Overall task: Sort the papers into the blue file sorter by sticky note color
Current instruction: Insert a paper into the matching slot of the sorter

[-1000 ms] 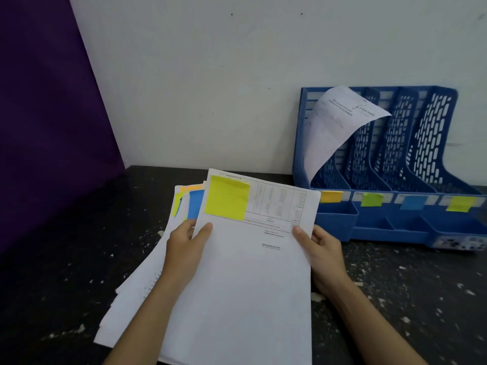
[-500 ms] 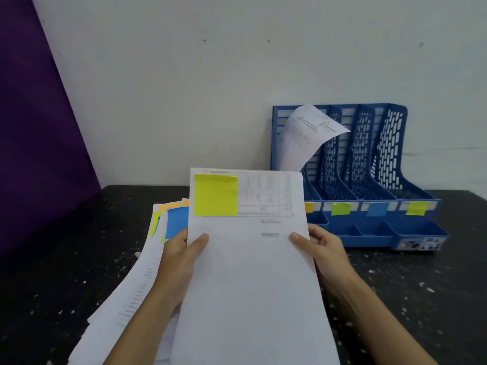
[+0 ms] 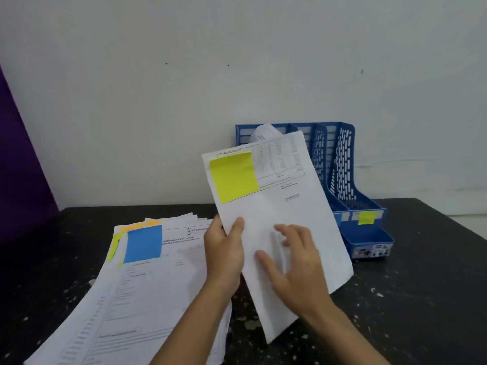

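On the dark speckled worktop (image 3: 395,299), a sheet of paper (image 3: 279,206) is held up in front of the blue file sorter (image 3: 342,167), tilted a little to the left. A yellow sticky note (image 3: 233,177) is stuck at its top left corner, and a printed table is seen beside the note. The sheet is pinched at its left edge by the left hand (image 3: 224,251), with the thumb on the front and the other fingers hidden behind. The right hand (image 3: 292,264) is laid against the front of the sheet lower down, its fingers spread and almost straight; it looks a bit blurred. The sorter is stood against the white wall (image 3: 237,75), and much of it is hidden by the held sheet. A curled paper (image 3: 263,133) is seen poking out of its left slot. A small yellow tag (image 3: 366,217) is stuck on the front of the rightmost slot, and the other tags are covered. To the left, a pile of papers (image 3: 131,299) is spread flat on the worktop. A blue sticky note (image 3: 143,243) is seen on the top page of the pile, and orange and yellow note edges peek out from the pages under it. A purple board (image 3: 21,167) is seen at the far left
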`<move>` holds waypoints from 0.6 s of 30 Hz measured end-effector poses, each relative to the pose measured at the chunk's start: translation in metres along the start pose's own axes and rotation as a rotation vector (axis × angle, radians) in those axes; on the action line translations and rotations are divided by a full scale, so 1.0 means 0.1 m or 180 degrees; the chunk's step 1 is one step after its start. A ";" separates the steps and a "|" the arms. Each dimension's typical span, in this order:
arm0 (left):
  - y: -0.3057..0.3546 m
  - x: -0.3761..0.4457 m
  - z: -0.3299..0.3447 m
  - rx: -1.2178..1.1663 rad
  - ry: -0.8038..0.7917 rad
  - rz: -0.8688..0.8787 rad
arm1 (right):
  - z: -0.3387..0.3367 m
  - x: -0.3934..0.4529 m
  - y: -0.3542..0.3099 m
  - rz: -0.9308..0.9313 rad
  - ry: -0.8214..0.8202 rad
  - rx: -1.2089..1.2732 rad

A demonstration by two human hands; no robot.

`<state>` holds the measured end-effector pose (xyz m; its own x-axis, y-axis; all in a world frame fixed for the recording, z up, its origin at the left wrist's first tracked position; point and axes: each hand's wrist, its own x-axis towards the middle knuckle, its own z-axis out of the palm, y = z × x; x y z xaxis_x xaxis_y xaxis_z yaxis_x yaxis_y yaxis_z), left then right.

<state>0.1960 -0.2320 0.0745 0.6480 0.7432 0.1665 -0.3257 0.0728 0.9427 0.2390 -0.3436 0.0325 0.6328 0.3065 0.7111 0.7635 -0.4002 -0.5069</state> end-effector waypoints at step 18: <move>0.10 -0.29 0.47 -0.0437 -0.0799 -0.0187 | -0.19 -0.05 0.05 -0.0197 0.0419 -0.1209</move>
<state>0.2061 -0.2841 0.0924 0.8131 0.5484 0.1953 -0.3616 0.2128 0.9077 0.2376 -0.3639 0.0360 0.5464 0.2366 0.8034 0.6818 -0.6827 -0.2627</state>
